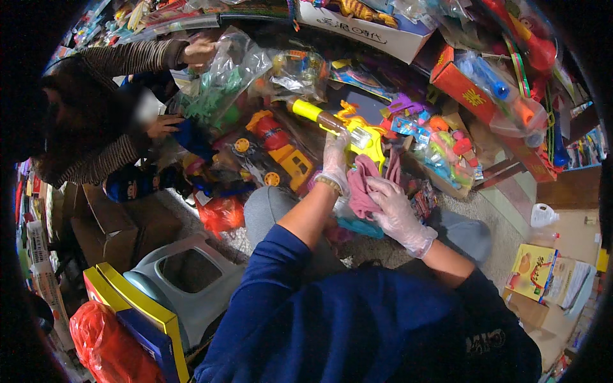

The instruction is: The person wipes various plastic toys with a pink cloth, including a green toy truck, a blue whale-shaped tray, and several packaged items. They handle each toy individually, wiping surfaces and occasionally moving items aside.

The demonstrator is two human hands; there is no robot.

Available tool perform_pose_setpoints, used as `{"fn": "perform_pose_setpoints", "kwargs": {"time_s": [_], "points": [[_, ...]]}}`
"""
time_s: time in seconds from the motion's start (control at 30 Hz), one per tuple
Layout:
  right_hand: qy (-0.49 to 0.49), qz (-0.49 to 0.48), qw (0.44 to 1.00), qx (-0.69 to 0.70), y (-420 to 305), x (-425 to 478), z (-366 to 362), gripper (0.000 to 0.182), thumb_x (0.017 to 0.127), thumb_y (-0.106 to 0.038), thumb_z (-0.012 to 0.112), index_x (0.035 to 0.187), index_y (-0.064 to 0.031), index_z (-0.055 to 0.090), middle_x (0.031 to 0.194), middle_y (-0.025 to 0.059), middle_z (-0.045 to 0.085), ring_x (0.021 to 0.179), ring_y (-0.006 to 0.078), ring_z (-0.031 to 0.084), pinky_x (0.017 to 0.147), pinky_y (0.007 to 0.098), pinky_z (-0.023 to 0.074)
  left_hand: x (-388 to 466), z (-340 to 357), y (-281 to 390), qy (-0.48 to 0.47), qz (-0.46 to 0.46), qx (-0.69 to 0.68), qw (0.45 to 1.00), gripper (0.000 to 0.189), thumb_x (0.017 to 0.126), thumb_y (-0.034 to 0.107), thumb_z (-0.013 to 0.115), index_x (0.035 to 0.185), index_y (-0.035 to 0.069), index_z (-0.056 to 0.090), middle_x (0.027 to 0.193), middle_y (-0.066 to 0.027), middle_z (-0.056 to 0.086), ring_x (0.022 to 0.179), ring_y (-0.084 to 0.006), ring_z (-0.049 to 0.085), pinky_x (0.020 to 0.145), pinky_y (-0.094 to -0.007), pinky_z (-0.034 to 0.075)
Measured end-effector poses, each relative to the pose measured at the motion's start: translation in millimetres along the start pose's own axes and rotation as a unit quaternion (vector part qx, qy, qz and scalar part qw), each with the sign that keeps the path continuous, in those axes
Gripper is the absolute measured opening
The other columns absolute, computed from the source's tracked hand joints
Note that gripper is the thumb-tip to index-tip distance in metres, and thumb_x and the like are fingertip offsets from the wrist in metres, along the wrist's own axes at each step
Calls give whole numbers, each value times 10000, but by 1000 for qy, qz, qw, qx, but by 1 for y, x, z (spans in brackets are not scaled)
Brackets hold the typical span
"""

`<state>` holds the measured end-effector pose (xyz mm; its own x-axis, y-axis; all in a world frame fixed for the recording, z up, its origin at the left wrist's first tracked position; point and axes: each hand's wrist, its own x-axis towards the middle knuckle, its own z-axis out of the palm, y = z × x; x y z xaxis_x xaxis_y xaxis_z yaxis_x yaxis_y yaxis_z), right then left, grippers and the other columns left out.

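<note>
My left hand (336, 155), in a clear plastic glove, is closed around the middle of a yellow and brown toy gun (361, 136), whose barrel points to the upper left. A pink cloth (362, 191) hangs beside the gun's grip. My right hand (395, 210), gloved in the same way, has its fingers on this cloth. Below and left of the gun lie a yellow toy truck (293, 165) and a black toy vehicle with orange wheels (256, 163). An open carton of small bright toys (448, 158) stands to the right.
Another person's striped sleeve (129, 57) reaches in from the left, a hand beside a clear bag of green toys (225, 91). A red carton (467, 93) stands at upper right, a white box (364, 28) at the top. A grey plastic stool (230, 273) and brown cartons (115, 215) are at lower left.
</note>
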<state>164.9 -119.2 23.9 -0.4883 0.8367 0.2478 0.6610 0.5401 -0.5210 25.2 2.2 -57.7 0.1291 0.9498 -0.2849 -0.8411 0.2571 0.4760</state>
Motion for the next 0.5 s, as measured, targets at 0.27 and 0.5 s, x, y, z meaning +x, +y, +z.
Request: {"fn": "perform_pose_setpoints", "kwargs": {"time_s": [0.27, 0.5], "points": [[216, 388, 716, 539, 37, -23, -31, 393, 915, -321, 521, 1194, -47, 484, 1101, 59, 554, 951, 160, 548, 817, 294, 451, -10, 4, 5, 15, -79, -33, 996, 292, 914, 283, 484, 1158, 124, 463, 1010, -72, 588, 851, -249, 617, 728, -401, 524], [214, 344, 731, 550, 19, 32, 27, 355, 801, -329, 673, 1040, -155, 475, 819, -40, 501, 574, 46, 461, 490, 171, 372, -1, 1, -40, 91, -35, 11, 995, 421, 903, 447, 446, 1070, 71, 535, 912, -94, 632, 786, -253, 637, 728, -374, 526]]}}
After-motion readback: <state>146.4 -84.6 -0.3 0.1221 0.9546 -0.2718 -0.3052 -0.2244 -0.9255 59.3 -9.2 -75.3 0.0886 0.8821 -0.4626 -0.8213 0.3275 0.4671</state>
